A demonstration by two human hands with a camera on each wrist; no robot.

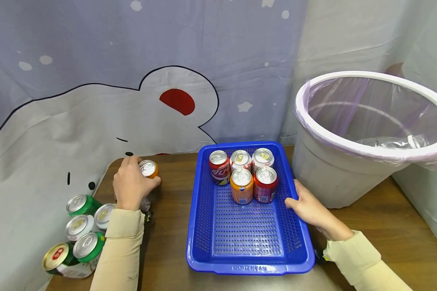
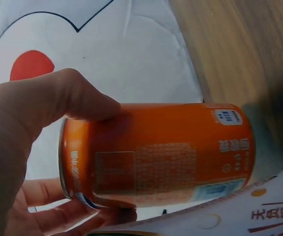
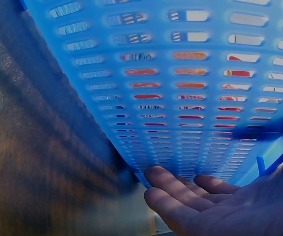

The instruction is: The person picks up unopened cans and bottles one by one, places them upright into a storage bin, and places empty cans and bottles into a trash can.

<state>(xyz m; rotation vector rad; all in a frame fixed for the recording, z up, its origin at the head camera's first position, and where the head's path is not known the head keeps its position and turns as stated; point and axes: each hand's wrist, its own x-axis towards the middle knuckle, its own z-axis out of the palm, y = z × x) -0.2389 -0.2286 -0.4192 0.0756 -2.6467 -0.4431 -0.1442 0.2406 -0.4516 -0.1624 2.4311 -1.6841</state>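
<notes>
1. While its lid faces up left of centre in the head view, the orange can [image 1: 149, 169] lies at the upper right of the left hand [image 1: 132, 184], gripped between thumb and fingers near one end.
2. Long axis: left to right across the left wrist view; contact between base and table cannot be told.
3. Nearer hand: the left; the blue basket [image 1: 253, 268] stands apart, right of the can in the head view.
4. Right hand [image 1: 309, 208]: holds the basket's right side, thumb over the rim, fingers outside.
5. Labels: "FANTA" reads on the orange basket can [image 1: 242, 188]. The gripped can bears small Chinese print, largely illegible. "无负担" reads on a white printed surface [image 2: 259, 211], lower right of the left wrist view. Lettering on the basket's front rim: not certain.
</notes>
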